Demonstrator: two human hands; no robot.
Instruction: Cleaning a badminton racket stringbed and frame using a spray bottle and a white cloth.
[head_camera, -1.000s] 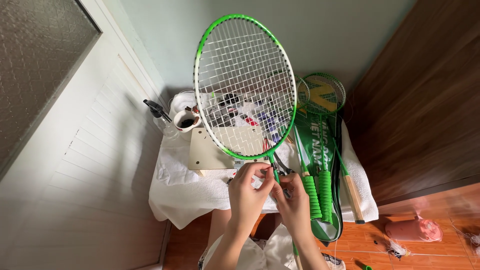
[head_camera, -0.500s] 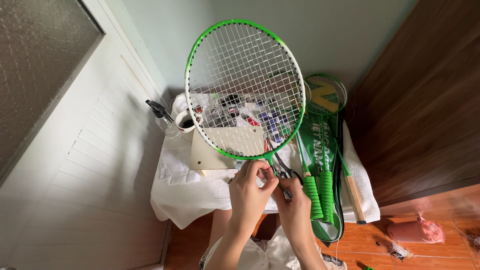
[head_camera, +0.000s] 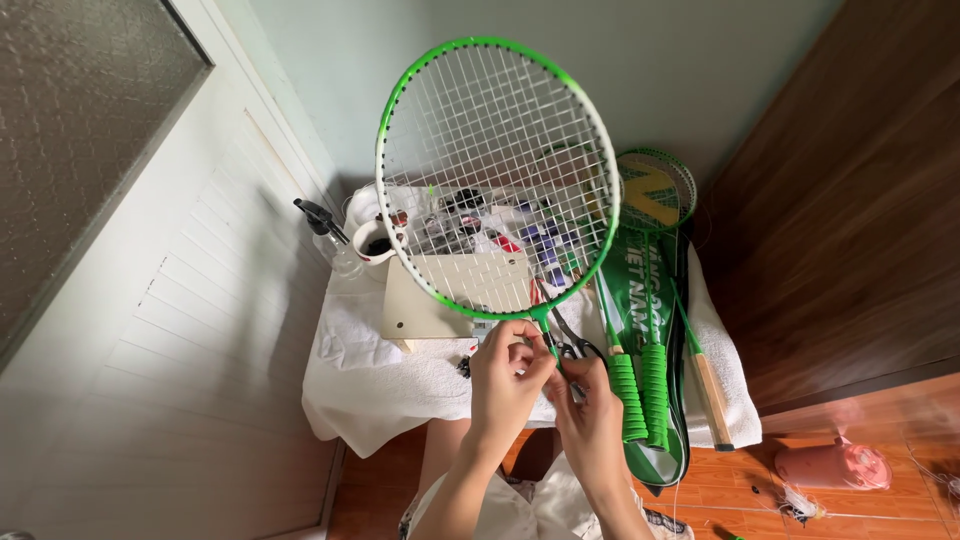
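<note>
Rackets number at least three: one green-and-white racket (head_camera: 497, 175) raised upright in front of me, two more rackets (head_camera: 640, 310) lying on the green bag to the right. One white mug (head_camera: 380, 243) sits far left. My left hand (head_camera: 507, 375) pinches the raised racket's throat, fingers curled; my right hand (head_camera: 588, 405) closes round the shaft just below.

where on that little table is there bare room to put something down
The white towel is bare at the front left corner, between the beige board and the table's edge. The back is crowded with a mug, spray bottle and small clutter; the right side is filled by spare rackets on a green cover.
</note>
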